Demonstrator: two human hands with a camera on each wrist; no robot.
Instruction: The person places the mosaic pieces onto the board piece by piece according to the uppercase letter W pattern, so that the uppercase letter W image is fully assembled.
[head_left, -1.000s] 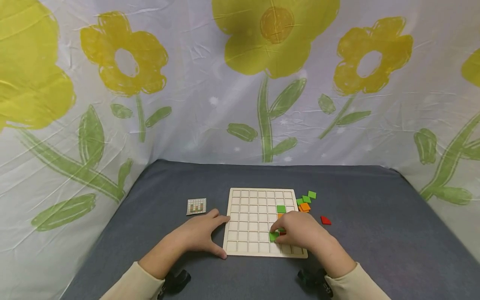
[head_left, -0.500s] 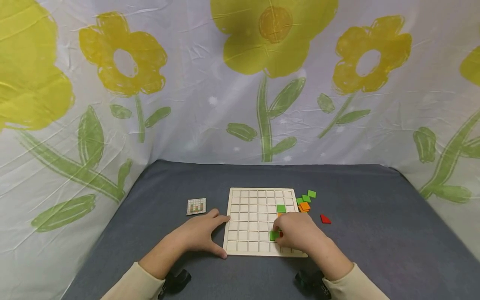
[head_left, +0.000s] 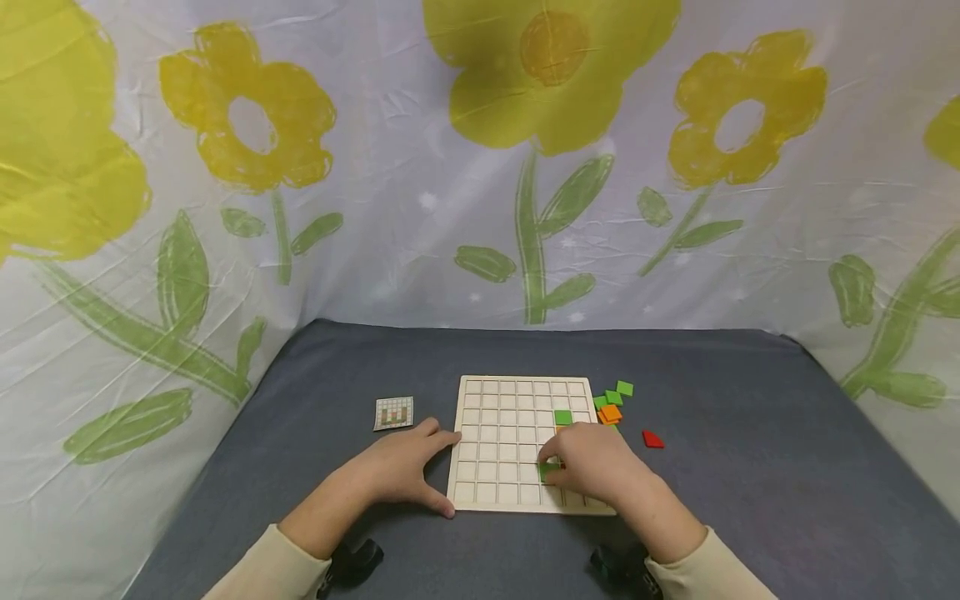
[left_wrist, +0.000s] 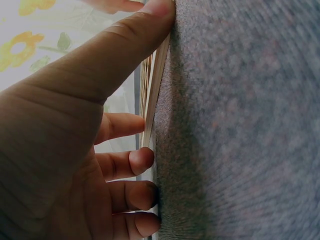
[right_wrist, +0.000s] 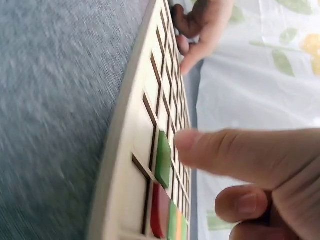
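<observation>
Pale wood makes up the gridded board (head_left: 497, 451), flat on a dark grey cloth (head_left: 450, 554). The left hand (head_left: 393, 467) has thumb and fingers spread apart, forefinger touching the board's left edge and thumb at its near left corner. The right hand (head_left: 600, 462) is over the board's right half, its thumb and fingertips about a green tile (right_wrist: 163, 162) lying in a cell; whether they pinch it I cannot tell. A red piece (right_wrist: 159, 210) sits next to that tile. Beyond the left hand is a small patterned card (head_left: 393, 413). Off the board's right edge lie loose green tiles (head_left: 624, 388), orange tiles (head_left: 611, 413) and, farther right, a red corner piece (head_left: 653, 439).
</observation>
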